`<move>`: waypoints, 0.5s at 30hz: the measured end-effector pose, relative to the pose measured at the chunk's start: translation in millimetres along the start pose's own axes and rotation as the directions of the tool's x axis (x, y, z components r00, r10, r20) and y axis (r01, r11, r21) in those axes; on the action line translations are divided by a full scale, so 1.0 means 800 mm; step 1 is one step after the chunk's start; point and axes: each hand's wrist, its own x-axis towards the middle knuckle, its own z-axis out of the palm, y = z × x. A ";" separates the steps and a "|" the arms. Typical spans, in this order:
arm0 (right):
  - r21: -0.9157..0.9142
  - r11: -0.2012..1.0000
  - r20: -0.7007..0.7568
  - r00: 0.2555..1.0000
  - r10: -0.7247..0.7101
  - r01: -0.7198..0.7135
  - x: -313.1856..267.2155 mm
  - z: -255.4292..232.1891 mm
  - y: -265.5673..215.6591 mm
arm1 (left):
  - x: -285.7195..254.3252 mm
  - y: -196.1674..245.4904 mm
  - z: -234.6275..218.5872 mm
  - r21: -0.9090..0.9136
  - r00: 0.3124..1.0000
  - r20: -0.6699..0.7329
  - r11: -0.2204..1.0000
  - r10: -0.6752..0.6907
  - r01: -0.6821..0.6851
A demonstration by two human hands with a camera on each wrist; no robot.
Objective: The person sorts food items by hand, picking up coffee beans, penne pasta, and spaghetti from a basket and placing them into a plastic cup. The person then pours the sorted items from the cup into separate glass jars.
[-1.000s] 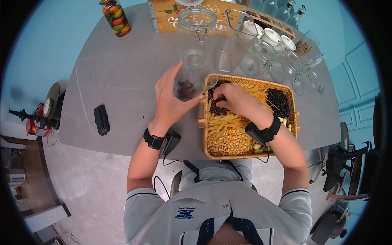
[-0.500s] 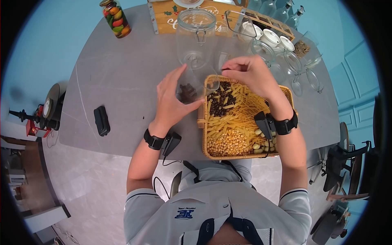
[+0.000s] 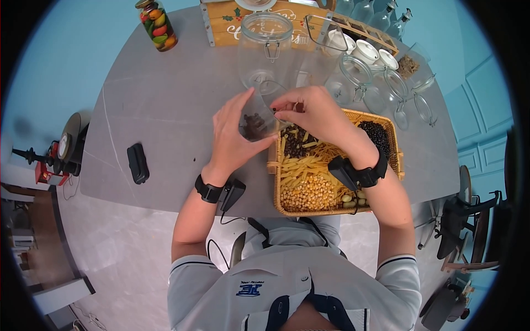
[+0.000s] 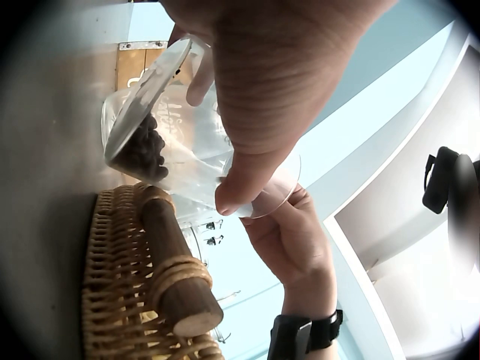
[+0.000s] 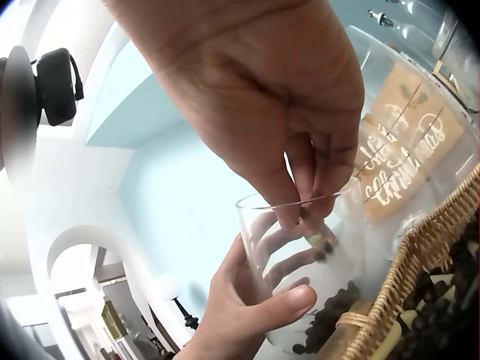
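My left hand [image 3: 232, 127] grips a clear glass [image 3: 264, 103] tilted beside the basket, its mouth toward my right hand. Dark brown beans [image 4: 142, 154] lie gathered low in the glass. My right hand [image 3: 317, 116] is at the mouth, thumb and fingertips pinching small dark beans just inside the rim in the right wrist view. Below that hand, the wicker basket [image 3: 277, 190] holds more dark beans [image 3: 298, 142] mixed with some penne. Also in it are penne [image 3: 301, 165], corn kernels [image 3: 309, 193], thin noodles and black beans [image 3: 374, 135].
Behind the glass stands a big clip-top jar [image 3: 265, 55], with more open jars [image 3: 353, 83] to its right. A wooden crate [image 3: 221, 27] and white lidded pots [image 3: 365, 51] line the back. At left are a black case [image 3: 138, 163] and a filled jar [image 3: 157, 27].
My right hand has lifted from the dark beans in the basket, swung up past the basket's far edge, then come left to the glass mouth. My left hand has stayed nearly still.
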 end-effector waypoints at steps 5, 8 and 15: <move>0.083 0.995 -0.079 0.995 0.064 -0.057 -0.001 -0.010 0.011 | 0.002 0.003 -0.001 0.039 1.000 -0.015 0.999 0.022 -0.022; 0.146 0.978 -0.147 0.974 0.170 -0.148 0.004 -0.018 0.036 | 0.000 0.003 -0.001 0.024 1.000 -0.005 1.000 -0.012 0.012; -0.106 0.973 0.160 0.963 0.219 -0.204 0.004 0.013 0.084 | 0.002 -0.002 0.002 0.033 0.998 -0.062 0.999 0.000 0.002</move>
